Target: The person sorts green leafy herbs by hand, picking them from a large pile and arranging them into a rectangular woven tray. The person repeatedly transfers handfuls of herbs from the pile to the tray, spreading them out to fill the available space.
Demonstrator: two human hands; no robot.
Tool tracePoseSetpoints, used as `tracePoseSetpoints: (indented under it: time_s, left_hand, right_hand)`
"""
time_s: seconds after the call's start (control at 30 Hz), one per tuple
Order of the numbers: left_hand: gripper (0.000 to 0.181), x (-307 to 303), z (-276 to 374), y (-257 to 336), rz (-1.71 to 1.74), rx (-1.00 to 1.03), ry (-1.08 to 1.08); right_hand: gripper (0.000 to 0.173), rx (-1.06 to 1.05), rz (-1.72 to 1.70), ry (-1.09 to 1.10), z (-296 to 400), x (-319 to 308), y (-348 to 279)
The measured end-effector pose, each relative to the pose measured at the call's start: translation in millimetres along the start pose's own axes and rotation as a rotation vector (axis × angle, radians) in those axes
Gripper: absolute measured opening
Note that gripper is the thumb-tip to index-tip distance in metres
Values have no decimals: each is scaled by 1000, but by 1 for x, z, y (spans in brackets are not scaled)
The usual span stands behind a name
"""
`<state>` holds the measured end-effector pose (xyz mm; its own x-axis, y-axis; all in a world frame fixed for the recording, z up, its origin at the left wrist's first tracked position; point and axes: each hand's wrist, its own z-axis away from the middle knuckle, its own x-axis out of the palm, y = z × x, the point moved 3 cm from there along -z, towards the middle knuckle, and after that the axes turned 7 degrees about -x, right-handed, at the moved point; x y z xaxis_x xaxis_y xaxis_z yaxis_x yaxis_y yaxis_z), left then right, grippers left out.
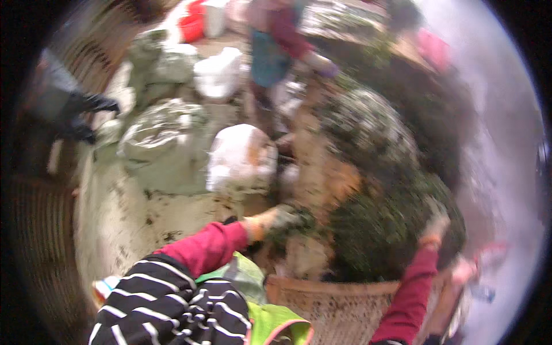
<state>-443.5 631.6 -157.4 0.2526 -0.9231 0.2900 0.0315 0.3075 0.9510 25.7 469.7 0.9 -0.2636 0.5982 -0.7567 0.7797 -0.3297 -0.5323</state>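
Observation:
A heap of dark green leafy plant material (371, 233) lies on the right, blurred by motion. My left hand (278, 217), in a soiled glove with an orange cuff, is at a small dark green clump left of the heap; whether its fingers grip the clump is unclear. My right hand (436, 217), gloved likewise, reaches onto the heap's right side, its fingers too blurred to read. An orange-brown patch (345, 179) shows at the heap's left edge. Beyond my left hand stands a white sack or covered container (241, 157).
Another person in a maroon sleeve (289, 39) works at the heap's far side. Large green sacks (168, 159) stand left, near a white bag (218, 73) and a red basket (191, 26). A person's dark-clothed legs (82, 112) are far left. A brown-edged, speckled panel (336, 302) is near me.

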Motion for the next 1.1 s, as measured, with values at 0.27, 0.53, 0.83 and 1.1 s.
tracePoseSetpoints:
  time_s: [0.27, 0.53, 0.83, 1.1]
  left_hand:
    - [19, -86, 138, -40, -488, 519, 272]
    - [27, -203, 336, -177, 74, -224, 611]
    - [36, -255, 503, -192, 337, -419, 890]
    - [32, -230, 523, -294, 1244, -119, 858]
  right_hand:
    - [37, 466, -271, 113, -47, 10, 114]
    - [51, 86, -380, -179, -87, 256, -166]
    - [20, 226, -1064, -788, 85, 701, -584]
    - [39, -87, -900, -975, 175, 818, -717]
